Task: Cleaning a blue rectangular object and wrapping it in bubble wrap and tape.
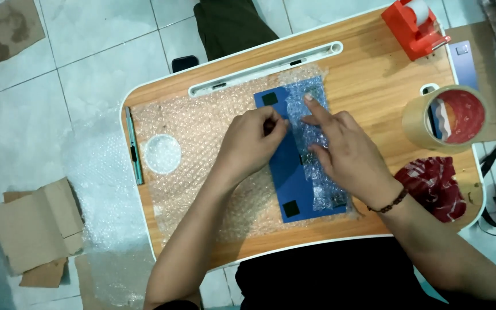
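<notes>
Pressing down on a blue panel [291, 172] half covered with bubble wrap [196, 143], the person works at a small wooden lap desk [374, 92] set over a tiled floor.

Position: panel lies flat near the desk's middle, long axis running away from the person, resting on the wrap sheet, which spreads leftward and hangs off the desk's left edge. Black square pads show at its far and near corners. A folded flap of wrap covers the panel's right half.

Left hand [251, 146]: fingers curled, tips pressed together at the panel's left edge; what exactly the grip pinches, flap edge or panel edge, cannot be told. Right hand [343, 149]: fingers spread, index extended, flat on the wrap flap, holding it against the panel.

Handling judgement: panel looks thin, flat and stiff, probably light; the smooth face is likely slippery under plastic film. Wrap is soft, springy, tends to unfold unless held down. Best hold appears to be along the panel's long edges, thumb below and fingers above, with the flap trapped under the palm.

Nearby: tan tape roll [448, 117] right of the hands, red tape dispenser [414, 26] at the far right corner, red patterned cloth [436, 186] near right, green pen-like cutter [134, 143] on the left edge, cardboard [35, 221] on the floor.
</notes>
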